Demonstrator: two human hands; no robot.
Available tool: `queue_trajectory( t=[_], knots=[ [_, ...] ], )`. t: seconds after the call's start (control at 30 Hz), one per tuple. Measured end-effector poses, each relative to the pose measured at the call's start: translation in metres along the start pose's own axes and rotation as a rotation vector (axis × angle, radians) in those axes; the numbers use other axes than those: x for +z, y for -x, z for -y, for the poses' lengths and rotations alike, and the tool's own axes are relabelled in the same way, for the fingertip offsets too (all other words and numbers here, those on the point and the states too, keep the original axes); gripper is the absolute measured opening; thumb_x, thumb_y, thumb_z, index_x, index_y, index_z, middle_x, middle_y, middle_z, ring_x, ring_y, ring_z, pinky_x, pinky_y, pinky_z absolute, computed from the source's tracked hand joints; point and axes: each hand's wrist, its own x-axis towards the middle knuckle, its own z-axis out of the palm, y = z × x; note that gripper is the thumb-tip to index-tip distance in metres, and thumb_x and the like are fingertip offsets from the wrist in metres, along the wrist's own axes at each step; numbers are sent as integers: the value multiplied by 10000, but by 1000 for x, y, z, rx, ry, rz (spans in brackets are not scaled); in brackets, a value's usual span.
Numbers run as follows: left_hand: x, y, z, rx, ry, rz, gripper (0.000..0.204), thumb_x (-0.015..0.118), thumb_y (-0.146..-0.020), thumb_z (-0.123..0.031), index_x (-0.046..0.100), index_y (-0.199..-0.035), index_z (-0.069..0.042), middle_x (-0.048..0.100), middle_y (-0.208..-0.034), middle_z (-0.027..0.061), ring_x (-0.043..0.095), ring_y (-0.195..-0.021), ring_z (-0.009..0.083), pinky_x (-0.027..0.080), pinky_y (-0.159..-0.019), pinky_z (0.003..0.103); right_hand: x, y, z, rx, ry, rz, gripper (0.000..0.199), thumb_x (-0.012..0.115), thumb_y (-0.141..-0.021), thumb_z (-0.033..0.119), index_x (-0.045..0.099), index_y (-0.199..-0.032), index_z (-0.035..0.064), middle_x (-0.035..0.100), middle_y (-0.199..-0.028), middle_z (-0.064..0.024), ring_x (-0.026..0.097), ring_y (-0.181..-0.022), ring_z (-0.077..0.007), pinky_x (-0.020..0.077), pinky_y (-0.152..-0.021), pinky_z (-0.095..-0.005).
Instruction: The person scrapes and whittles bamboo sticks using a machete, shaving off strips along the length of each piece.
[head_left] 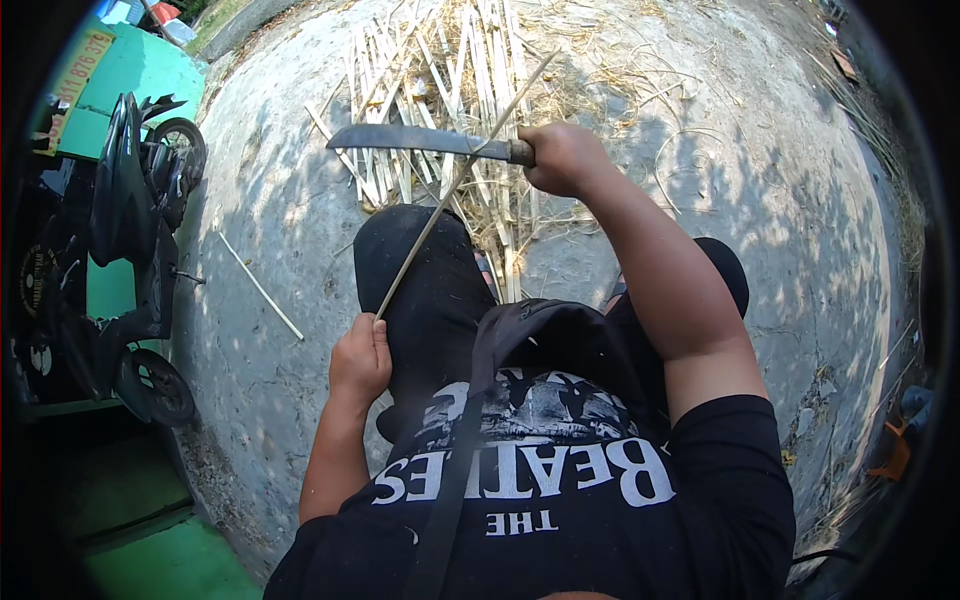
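Motorbike [140, 230]: dark, parked on the left.
Loose strip [262, 287]: pale, on the ground [290, 390] left of your knees.
Left hand [360, 355]: yours, closed round the near end of a thin strip [420, 242].
Thin strip: slants from there toward the far right.
Knife [400, 138]: long blade, tip left — it crosses the thin strip.
Strip pile [485, 70]: heaped beyond your knees.
Right hand [562, 160]: yours — gripping the knife's handle.

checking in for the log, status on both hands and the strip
Left grip closed on bamboo strip; right grip closed on machete; strip crosses machete near right grip; left knee beneath strip, loose bamboo strips ahead.
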Motion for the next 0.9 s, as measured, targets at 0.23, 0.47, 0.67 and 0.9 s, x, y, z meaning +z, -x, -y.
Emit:
queue_trajectory(
  t=[0.23, 0.47, 0.67, 0.9],
  knots=[
    [-11, -6, -7, -74, 4, 136, 263, 482, -1072, -219, 583, -959, -4, 612, -731, 254, 617, -695, 483, 461, -608, 520, -3, 9, -9, 168, 57, 116, 175, 641, -854, 226, 718, -979, 131, 732, -942, -152, 711, -924, -352, 566, -805, -486],
    [-16, 12, 2, -159, 93, 113, 364, 465, -1090, -311, 603, -924, -18, 632, -738, 250, 627, -721, 496, 471, -619, 534, -7, 9, -1, -137, 87, 57, 131, 687, -778, 171, 712, -901, 137, 713, -852, -128, 709, -858, -345, 564, -742, -486],
    [-19, 16, -2, -196, 70, 113, 378, 456, -1091, -306, 602, -913, -6, 626, -729, 257, 621, -704, 496, 466, -617, 537, 1, 2, -13, 69, 92, 130, 159, 660, -821, 179, 716, -968, 154, 738, -938, -112, 714, -914, -345, 573, -802, -476],
    [-9, 16, -8, -197, 86, 70, 375, 449, -1092, -298, 602, -915, -4, 621, -726, 255, 621, -705, 496, 466, -616, 534, 14, 18, 29, -371, 0, 65, 81, 671, -770, 171, 665, -840, 131, 671, -735, -128, 688, -769, -379, 547, -691, -499]
  ],
)
